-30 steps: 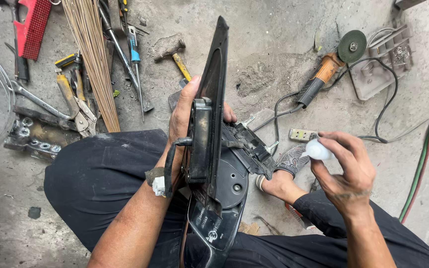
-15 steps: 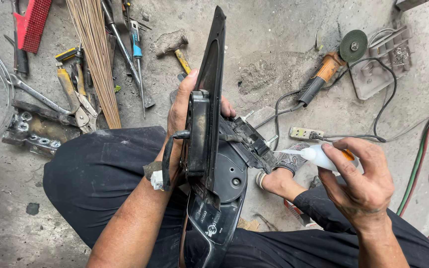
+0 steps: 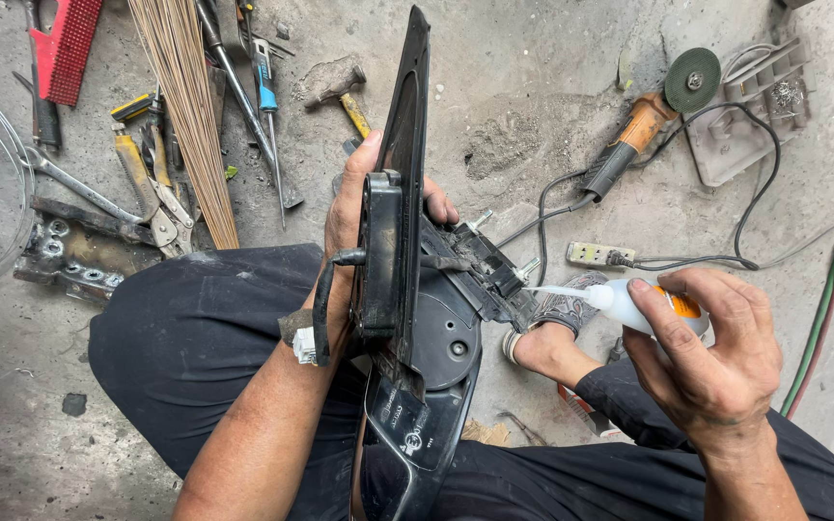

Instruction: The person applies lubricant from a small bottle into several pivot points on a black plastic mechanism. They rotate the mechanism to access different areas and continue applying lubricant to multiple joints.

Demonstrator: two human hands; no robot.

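Black mirror housing (image 3: 417, 318) clamped in left hand (image 3: 354, 227); right hand (image 3: 716, 362) squeezes glue bottle (image 3: 644, 304).

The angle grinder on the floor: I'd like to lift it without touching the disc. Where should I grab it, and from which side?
Grip the angle grinder around its orange body, the narrow middle. It lies slanted, green disc up at the far end, black cord trailing from the near end, so likely come from above, fingers across the body, away from both.

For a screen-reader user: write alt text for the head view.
A person's left hand holds a black car mirror housing upright on their lap while the right hand points a small glue bottle at its bracket. Hand tools and an angle grinder lie on the concrete floor.
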